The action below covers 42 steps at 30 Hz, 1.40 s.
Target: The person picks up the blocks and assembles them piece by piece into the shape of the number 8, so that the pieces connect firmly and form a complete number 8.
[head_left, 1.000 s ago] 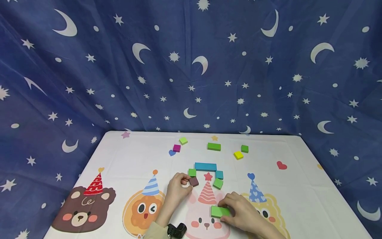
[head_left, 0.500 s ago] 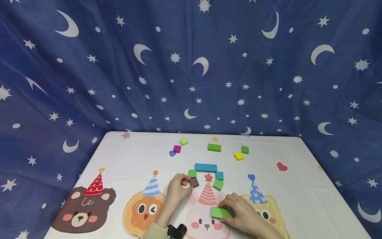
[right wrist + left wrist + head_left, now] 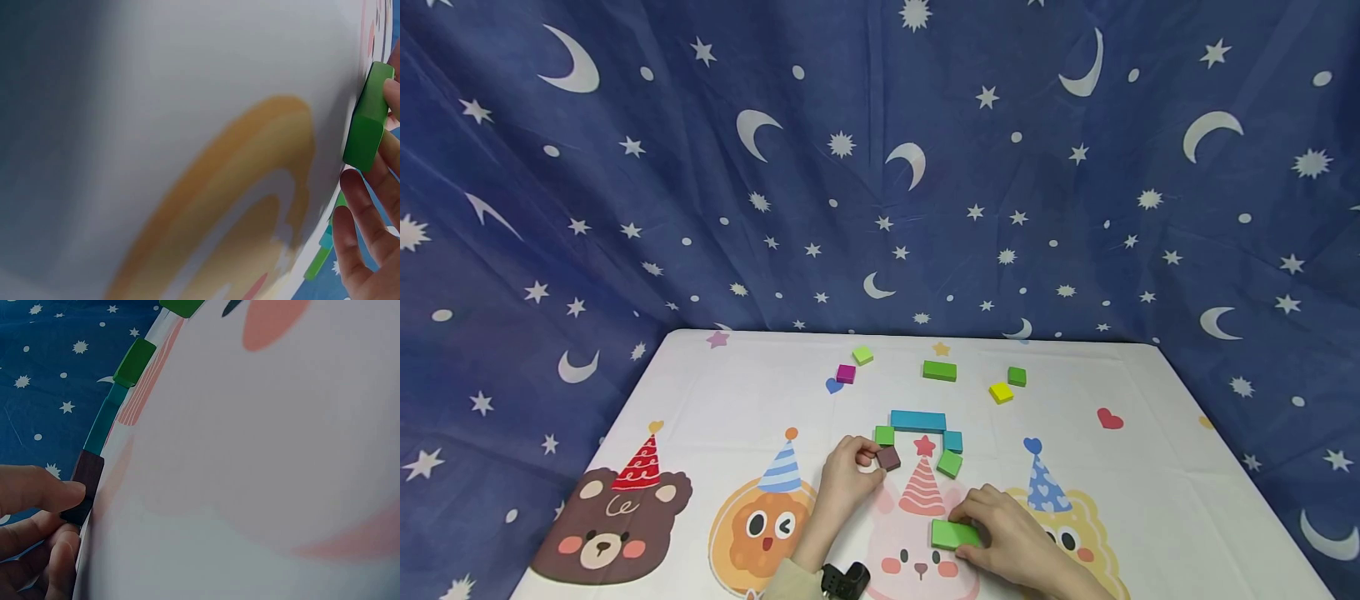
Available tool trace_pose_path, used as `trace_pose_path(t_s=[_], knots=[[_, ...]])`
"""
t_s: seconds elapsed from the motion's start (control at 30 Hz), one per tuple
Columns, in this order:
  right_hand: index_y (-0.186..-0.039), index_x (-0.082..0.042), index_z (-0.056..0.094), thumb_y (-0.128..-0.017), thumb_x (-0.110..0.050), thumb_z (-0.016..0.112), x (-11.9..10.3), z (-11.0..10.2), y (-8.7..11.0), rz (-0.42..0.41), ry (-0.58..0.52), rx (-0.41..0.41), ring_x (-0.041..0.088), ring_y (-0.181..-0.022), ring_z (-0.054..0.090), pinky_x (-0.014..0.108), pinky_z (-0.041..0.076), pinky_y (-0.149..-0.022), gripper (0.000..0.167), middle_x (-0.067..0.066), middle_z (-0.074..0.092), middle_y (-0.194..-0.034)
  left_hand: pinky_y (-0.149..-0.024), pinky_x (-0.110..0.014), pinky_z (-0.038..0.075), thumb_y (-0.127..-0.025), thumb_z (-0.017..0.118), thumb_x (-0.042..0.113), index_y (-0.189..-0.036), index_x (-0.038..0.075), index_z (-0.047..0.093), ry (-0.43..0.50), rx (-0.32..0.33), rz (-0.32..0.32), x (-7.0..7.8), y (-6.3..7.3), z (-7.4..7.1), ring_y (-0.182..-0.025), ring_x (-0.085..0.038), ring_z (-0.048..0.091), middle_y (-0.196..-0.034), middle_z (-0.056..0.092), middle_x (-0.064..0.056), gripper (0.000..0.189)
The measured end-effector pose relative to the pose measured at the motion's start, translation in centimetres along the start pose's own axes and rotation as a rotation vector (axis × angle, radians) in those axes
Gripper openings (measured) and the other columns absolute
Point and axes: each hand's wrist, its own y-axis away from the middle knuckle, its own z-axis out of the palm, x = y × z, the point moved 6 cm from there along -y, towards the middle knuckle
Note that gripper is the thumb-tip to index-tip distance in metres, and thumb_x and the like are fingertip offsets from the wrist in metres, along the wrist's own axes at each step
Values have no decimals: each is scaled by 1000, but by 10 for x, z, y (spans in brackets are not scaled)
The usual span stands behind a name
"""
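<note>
Light-green oblong block [image 3: 951,535] lies on the white cartoon-printed tablecloth [image 3: 1187,500], long axis left to right, its right end covered by the right hand [image 3: 1011,533] gripping it. Room opens leftward; the cloth's near edge is cut off. Farther, the left hand [image 3: 846,477] pinches a dark-brown square block [image 3: 889,458]; beyond, a blue rectangular bar [image 3: 918,422] runs nearly parallel.

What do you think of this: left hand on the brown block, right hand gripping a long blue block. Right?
Wrong on one colour: the right hand grips a long green block, not a blue one, as the head view shows. The left hand is on the brown block, as you said.
</note>
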Motion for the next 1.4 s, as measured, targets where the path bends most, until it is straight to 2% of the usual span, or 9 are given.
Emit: trace_pose_path(t_s=[0.73,1.4], knots=[[-101,-32,67,-77,-39,76,-2,1,-1,-47,26,6,-1,-85,44,29,46,-79,27,-22,59,-95,-65,-19,42,-68,76,1,-93,2,68,-4,0,-2,0,0,0,-74,-12,52,-84,59,-5,27],[-104,-30,68,-77,-39,76,-6,0,-7,-31,36,1,0,-88,47,30,48,-83,29,-21,61,-96,-65,-19,43,-67,76,1,-92,1,67,11,2,2,0,0,0,-74,-13,52,-84,59,-6,26]])
